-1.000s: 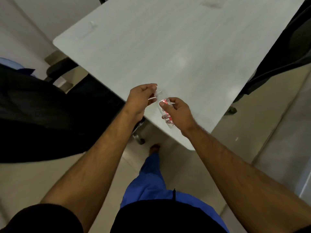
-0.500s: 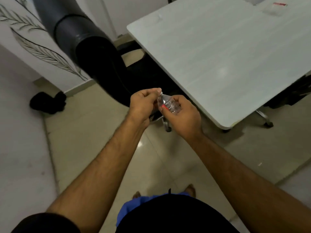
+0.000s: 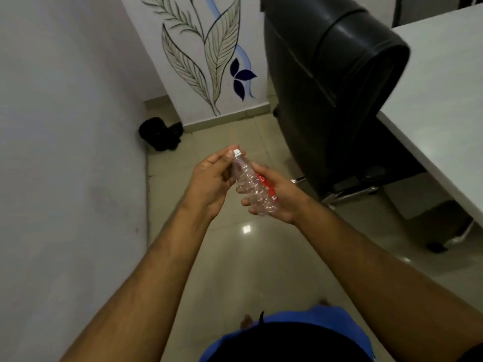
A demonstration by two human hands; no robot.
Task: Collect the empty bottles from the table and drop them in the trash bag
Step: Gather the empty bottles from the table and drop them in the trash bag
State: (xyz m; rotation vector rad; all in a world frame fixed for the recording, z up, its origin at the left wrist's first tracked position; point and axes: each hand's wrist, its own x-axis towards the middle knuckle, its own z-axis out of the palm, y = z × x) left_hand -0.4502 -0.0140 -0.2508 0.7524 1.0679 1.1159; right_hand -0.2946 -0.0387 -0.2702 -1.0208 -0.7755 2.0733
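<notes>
A small clear plastic bottle with a red label and a white cap is held in front of me above the floor. My right hand grips its ribbed body from the right and below. My left hand has its fingertips closed on the cap and neck. The bottle tilts with its cap up and to the left. A black crumpled bag-like heap lies on the floor in the wall corner ahead.
A black office chair stands to the right, its metal base behind my right hand. The white table fills the right edge. A white wall runs along the left, and tiled floor lies below my arms.
The view has swung left from the table to the wall corner and floor. Both hands stayed on the bottle, which now shows more of its body and cap.
</notes>
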